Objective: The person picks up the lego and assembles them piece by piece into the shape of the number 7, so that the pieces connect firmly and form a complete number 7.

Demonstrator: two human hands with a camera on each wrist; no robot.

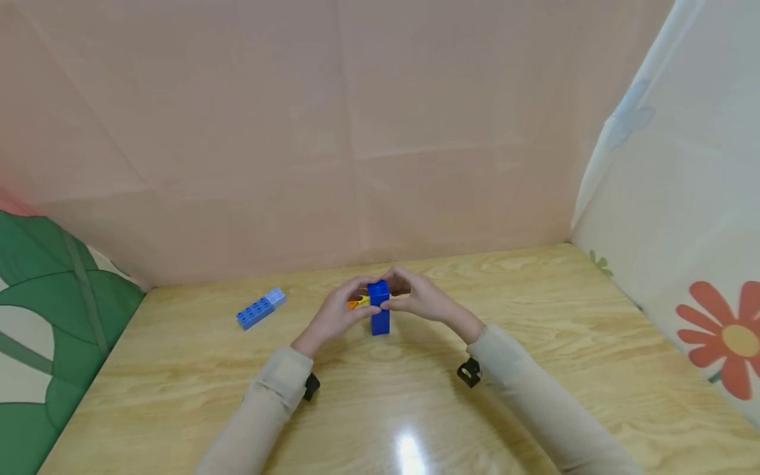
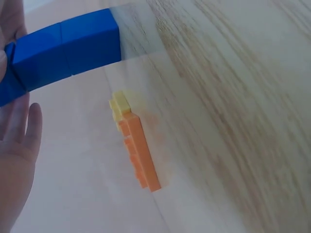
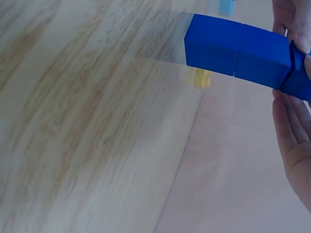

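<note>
1. The stack of blocks (image 1: 379,307) is deep blue all over.
2. The flat block (image 2: 139,154) behind it is orange, with a pale yellow piece (image 2: 119,105) at one end.
3. The long brick (image 1: 255,311) lying apart is mid blue; the small brick (image 1: 276,297) at its end is paler blue.
4. The table (image 1: 534,343) is light yellowish wood with brown grain.
5. Both sleeves (image 1: 270,402) are beige.
6. The back cloth (image 1: 332,132) is plain pale pink.
7. The right-hand cloth (image 1: 683,198) is white with a red flower (image 1: 727,336), yellow at its centre.
8. The left-hand cloth (image 1: 47,297) shows green leaf shapes on cream.
</note>
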